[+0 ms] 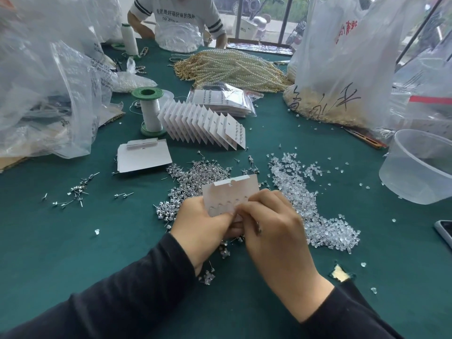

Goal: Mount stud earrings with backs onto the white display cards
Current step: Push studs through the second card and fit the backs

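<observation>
White card (232, 189): I hold it tilted over the near edge of the stud pile (195, 174).
Left hand (201, 223): my fingers clamped on its lower left.
Right hand (276, 226): fingertips pinched on its lower edge (anything else between them is hidden).
Clear backs (318, 216): heap right of the stud pile.

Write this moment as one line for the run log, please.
left hand: holds white card | right hand: pinches card's lower edge | stud pile, backs pile: loose on table
</observation>
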Demonstrator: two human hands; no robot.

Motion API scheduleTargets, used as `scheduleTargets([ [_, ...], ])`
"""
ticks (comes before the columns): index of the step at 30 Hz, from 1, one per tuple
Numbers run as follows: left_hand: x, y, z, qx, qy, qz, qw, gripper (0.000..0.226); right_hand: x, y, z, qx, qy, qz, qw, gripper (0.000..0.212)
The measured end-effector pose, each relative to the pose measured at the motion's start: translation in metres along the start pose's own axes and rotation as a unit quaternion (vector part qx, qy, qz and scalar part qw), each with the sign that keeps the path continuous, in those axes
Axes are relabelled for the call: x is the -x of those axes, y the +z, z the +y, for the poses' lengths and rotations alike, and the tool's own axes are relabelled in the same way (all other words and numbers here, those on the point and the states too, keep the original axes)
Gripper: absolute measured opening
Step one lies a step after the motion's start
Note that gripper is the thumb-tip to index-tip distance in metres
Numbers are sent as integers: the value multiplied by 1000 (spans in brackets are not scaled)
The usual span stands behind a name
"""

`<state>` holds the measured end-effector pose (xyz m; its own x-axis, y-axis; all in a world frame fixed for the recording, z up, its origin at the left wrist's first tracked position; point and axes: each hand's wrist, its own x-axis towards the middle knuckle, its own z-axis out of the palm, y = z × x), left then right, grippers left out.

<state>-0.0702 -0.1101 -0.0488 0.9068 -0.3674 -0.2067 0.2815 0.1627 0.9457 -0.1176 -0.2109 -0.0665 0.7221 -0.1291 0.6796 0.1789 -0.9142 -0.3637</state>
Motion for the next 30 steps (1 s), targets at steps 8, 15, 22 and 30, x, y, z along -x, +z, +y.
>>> scheduleTargets([
  [8, 1, 2, 1, -34, 9, 18, 999, 25, 2, -5, 2, -32, 24, 26, 999, 2],
  [15, 1, 1, 1, -53, 23, 19, 998, 23, 2, -5, 0, -32, 30, 31, 999, 3],
  [22, 1, -1, 0, -67, 41, 29, 996, 23, 1, -4, -2, -15, 14, 38, 999, 4],
  [30, 1, -3, 1, -59, 42, 17, 997, 22, 2, -1, -3, -8, -5, 35, 999, 3],
])
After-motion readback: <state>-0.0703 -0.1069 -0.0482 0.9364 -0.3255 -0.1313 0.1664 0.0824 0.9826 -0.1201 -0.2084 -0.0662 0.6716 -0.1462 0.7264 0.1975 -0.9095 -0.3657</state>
